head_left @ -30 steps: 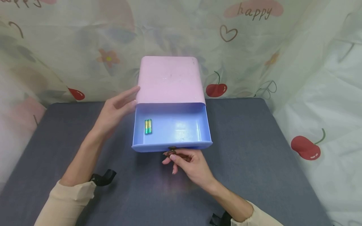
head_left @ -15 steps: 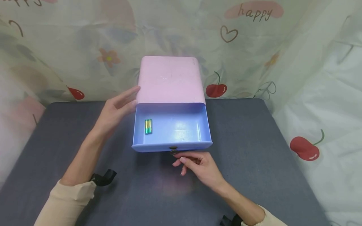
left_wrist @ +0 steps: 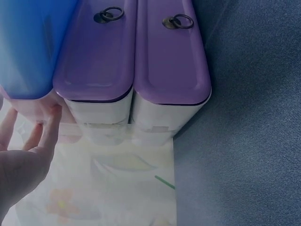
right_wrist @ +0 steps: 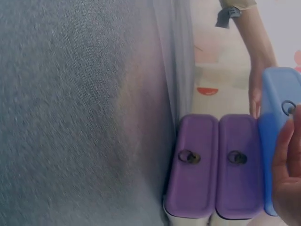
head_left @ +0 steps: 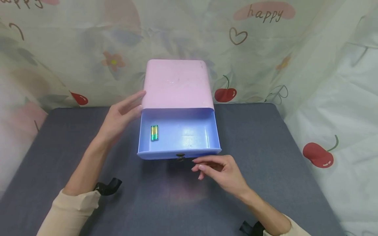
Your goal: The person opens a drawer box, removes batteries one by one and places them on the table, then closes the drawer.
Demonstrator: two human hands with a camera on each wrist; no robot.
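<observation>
A small drawer unit with a pink top [head_left: 178, 84] stands at the back of the table. Its blue top drawer [head_left: 192, 131] is pulled out and has two green-and-gold batteries [head_left: 154, 133] lying side by side at the left. A dark ring pull [head_left: 180, 157] hangs on the drawer front. My left hand [head_left: 120, 113] rests its straight fingertips against the unit's left side. To the right of the ring, just in front of the drawer, my right hand [head_left: 225, 170] hovers with loosely bent fingers and nothing in them.
Below the blue drawer are two closed purple drawers [right_wrist: 192, 165] with ring pulls, also seen in the left wrist view. Dark grey cloth [head_left: 165, 206] covers the table. A patterned curtain [head_left: 174, 32] hangs right behind the unit. Black straps [head_left: 107, 186] sit on the wrists.
My right hand has let go of the ring pull and moved to the right, away from it. The left hand, drawer and batteries have stayed in place.
</observation>
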